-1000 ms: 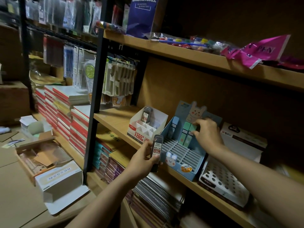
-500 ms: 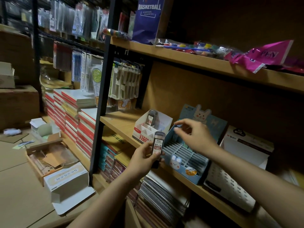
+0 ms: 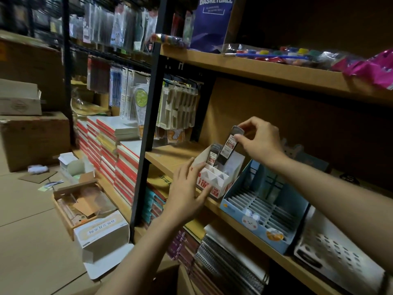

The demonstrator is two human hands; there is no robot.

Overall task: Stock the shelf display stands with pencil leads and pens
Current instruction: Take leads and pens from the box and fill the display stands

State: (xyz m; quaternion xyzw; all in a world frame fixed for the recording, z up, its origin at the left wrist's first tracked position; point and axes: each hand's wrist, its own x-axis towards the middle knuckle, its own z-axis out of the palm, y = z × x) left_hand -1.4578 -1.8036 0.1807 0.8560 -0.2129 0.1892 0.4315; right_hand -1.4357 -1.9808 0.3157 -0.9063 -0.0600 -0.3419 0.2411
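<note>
A white display stand [image 3: 221, 184] with red lettering sits on the middle wooden shelf [image 3: 170, 155]. One dark pencil lead case [image 3: 213, 154] stands in its back row. My right hand [image 3: 258, 139] pinches a second pencil lead case [image 3: 229, 145] by its top and holds it tilted over the back of the stand, beside the first. With straight fingers, my left hand [image 3: 187, 193] presses against the stand's front left corner. To the right stands a blue slotted display stand [image 3: 258, 220] with a bunny picture.
A white perforated stand [image 3: 340, 258] lies at the far right of the shelf. Notebooks [image 3: 225, 265] fill the shelf below. Open cartons [image 3: 100, 235] sit on the floor at the left. Paint pots [image 3: 276, 53] and a basketball box [image 3: 212, 22] occupy the upper shelf.
The lead case has passed from my left hand to my right, which has carried it up over the white stand. My left hand now presses on the stand's front.
</note>
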